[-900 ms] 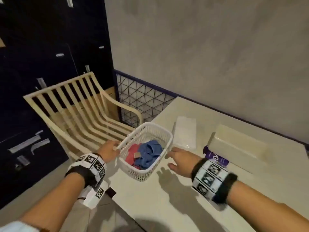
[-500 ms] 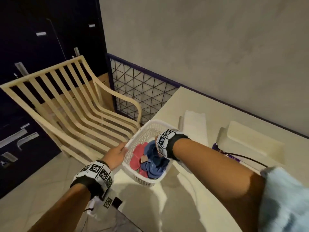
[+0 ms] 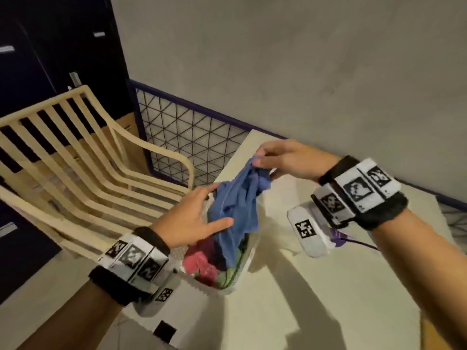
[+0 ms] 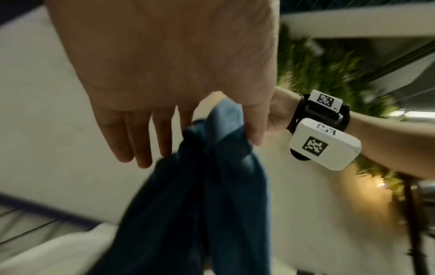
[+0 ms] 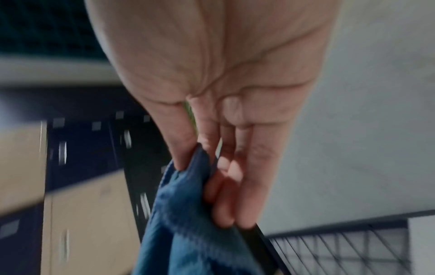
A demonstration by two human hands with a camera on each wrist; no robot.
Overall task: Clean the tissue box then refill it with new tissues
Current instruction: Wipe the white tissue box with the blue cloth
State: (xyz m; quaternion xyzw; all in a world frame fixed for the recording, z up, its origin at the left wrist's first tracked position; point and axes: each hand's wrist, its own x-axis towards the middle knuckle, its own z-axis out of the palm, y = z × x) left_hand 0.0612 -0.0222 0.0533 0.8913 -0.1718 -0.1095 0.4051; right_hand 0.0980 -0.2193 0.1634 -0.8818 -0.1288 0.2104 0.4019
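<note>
Cloth [image 3: 237, 205] lifted from basket [image 3: 237, 276], pinched by right hand [image 3: 285, 160]; left hand [image 3: 192, 221] flat, open against it at 9 o'clock. Wiping, refill pending.

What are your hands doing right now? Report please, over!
Right hand pinches blue cloth, lifted above white basket. Left hand open, fingers straight against the cloth. Tissue box not visible. Nothing in the way.

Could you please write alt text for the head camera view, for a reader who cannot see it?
The right hand pinches a blue cloth and lifts it from a white basket of coloured cloths on a pale table, while the open left hand touches the cloth. A slatted wooden chair stands at left.
</note>
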